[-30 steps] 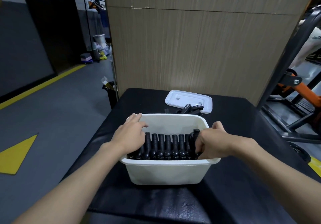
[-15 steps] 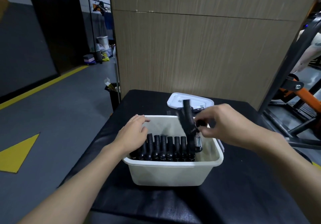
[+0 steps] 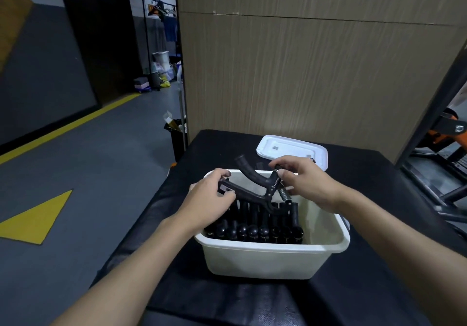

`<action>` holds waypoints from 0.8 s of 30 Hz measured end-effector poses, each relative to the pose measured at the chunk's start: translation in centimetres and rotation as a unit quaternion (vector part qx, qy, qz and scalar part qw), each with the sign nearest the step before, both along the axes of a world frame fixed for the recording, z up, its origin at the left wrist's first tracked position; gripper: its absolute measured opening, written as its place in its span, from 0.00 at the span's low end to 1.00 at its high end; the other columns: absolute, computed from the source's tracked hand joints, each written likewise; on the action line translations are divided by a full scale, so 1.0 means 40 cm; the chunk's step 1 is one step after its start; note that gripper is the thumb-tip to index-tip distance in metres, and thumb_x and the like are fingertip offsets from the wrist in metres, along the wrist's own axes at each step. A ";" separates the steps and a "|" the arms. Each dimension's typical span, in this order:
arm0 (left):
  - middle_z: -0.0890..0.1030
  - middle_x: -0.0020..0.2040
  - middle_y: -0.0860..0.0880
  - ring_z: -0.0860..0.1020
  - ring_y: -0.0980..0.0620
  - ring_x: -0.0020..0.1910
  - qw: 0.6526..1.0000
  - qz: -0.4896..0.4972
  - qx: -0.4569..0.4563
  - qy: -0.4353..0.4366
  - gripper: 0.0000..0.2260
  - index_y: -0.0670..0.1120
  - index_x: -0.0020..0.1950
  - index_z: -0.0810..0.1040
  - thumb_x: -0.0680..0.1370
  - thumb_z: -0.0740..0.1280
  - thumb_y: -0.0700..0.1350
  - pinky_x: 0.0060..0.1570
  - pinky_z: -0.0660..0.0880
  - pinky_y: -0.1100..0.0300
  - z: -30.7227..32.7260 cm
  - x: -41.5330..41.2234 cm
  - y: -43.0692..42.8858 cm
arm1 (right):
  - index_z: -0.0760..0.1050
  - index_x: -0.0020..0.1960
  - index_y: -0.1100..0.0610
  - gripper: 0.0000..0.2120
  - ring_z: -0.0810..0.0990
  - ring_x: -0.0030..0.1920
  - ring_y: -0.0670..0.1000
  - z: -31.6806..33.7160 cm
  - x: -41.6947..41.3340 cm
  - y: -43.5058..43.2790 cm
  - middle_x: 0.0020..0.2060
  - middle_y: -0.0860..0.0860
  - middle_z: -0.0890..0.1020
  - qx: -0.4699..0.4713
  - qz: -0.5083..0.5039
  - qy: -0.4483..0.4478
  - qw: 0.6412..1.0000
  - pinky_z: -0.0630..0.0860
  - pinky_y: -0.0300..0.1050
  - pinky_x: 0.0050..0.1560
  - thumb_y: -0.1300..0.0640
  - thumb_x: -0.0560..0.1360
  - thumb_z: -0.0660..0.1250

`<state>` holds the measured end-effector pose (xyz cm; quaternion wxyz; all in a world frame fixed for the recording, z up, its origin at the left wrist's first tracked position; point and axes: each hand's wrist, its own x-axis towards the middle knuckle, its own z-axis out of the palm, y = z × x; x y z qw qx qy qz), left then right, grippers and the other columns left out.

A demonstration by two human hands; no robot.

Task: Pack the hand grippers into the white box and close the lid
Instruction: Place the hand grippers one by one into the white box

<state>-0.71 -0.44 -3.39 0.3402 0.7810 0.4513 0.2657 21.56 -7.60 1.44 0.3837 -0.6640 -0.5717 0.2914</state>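
Observation:
A white box (image 3: 267, 260) stands on the black padded bench (image 3: 227, 300), holding a row of several black hand grippers (image 3: 255, 227) along its near left side. Above the box I hold one black hand gripper (image 3: 252, 186) with a metal spring. My left hand (image 3: 209, 199) grips the end of its lower handle. My right hand (image 3: 300, 181) pinches its spring end between thumb and fingers. The white lid (image 3: 290, 148) lies flat on the bench behind the box, partly hidden by my right hand.
A wooden panel wall (image 3: 316, 73) rises right behind the bench. A black and orange gym machine frame (image 3: 439, 148) stands at the right. A dark bin (image 3: 177, 136) sits by the bench's far left corner; grey floor with yellow markings lies to the left.
My right hand lifted one hand gripper from the right end of the row and turned it sideways above the box. My left hand left the packed grippers and took hold of its handle.

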 end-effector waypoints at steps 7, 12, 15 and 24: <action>0.72 0.59 0.64 0.72 0.47 0.61 1.000 -0.006 0.009 0.016 0.25 0.64 0.70 0.62 0.75 0.60 0.46 0.62 0.72 0.47 -0.003 0.002 0.003 | 0.74 0.60 0.57 0.10 0.70 0.34 0.47 -0.087 -0.027 0.047 0.44 0.53 0.75 -0.021 -0.066 0.016 0.997 0.70 0.35 0.30 0.62 0.82 0.59; 0.64 0.73 0.58 0.60 0.55 0.73 0.993 0.013 0.100 0.064 0.26 0.54 0.76 0.63 0.79 0.59 0.40 0.73 0.56 0.52 -0.005 0.004 0.006 | 0.73 0.59 0.57 0.08 0.72 0.38 0.46 -0.121 -0.044 0.080 0.44 0.51 0.76 -0.024 -0.072 0.039 0.996 0.69 0.37 0.36 0.61 0.82 0.60; 0.68 0.73 0.56 0.56 0.56 0.76 0.988 -0.002 0.117 0.102 0.23 0.51 0.74 0.68 0.78 0.59 0.40 0.73 0.53 0.52 -0.014 0.009 0.014 | 0.70 0.55 0.57 0.04 0.71 0.37 0.47 -0.141 -0.050 0.096 0.43 0.53 0.76 -0.023 -0.083 0.042 0.995 0.68 0.39 0.35 0.60 0.81 0.63; 0.73 0.69 0.58 0.52 0.59 0.77 0.983 -0.002 0.119 0.138 0.20 0.49 0.66 0.78 0.79 0.57 0.38 0.72 0.50 0.50 -0.019 0.012 0.013 | 0.74 0.46 0.54 0.03 0.76 0.37 0.48 -0.151 -0.048 0.106 0.37 0.50 0.79 -0.028 -0.092 -0.098 0.991 0.70 0.38 0.37 0.60 0.77 0.68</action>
